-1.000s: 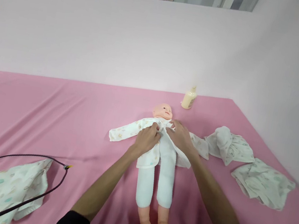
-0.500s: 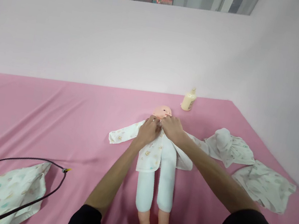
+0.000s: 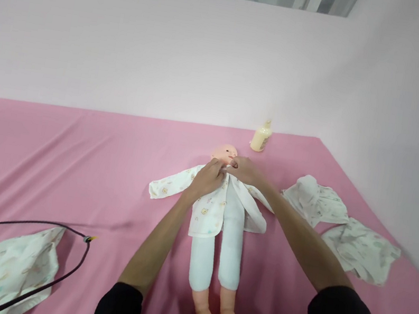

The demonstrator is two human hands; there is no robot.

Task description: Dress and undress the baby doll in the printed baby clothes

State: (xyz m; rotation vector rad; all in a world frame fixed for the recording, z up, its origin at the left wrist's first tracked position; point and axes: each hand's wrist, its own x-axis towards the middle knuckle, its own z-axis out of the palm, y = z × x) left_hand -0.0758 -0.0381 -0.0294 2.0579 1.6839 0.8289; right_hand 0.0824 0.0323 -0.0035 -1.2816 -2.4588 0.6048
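Observation:
A baby doll (image 3: pixel 225 152) lies on its back, feet toward me, wearing a white printed jacket (image 3: pixel 205 215) and pale trousers (image 3: pixel 231 252). At the doll's neck, my left hand (image 3: pixel 209 177) has its fingers closed on the jacket's collar edge. My right hand (image 3: pixel 245 169) pinches the other side of the collar, close to the left fingertips. Below the hands the jacket front hangs apart, its right flap spread to the side. The fingertips partly cover the collar, so any fastener there is hidden.
The doll rests on a pink sheet (image 3: pixel 110 172). A yellow pump bottle (image 3: pixel 261 137) stands behind its head by the white wall (image 3: pixel 150 50). White cloths (image 3: pixel 362 249) lie at right. At lower left, a black cable (image 3: pixel 38 289) crosses a folded printed cloth (image 3: pixel 15 264).
The view has shifted slightly. My right hand's fingers have curled and lifted a little at the collar; my left hand stays at the neck. The doll lies as before.

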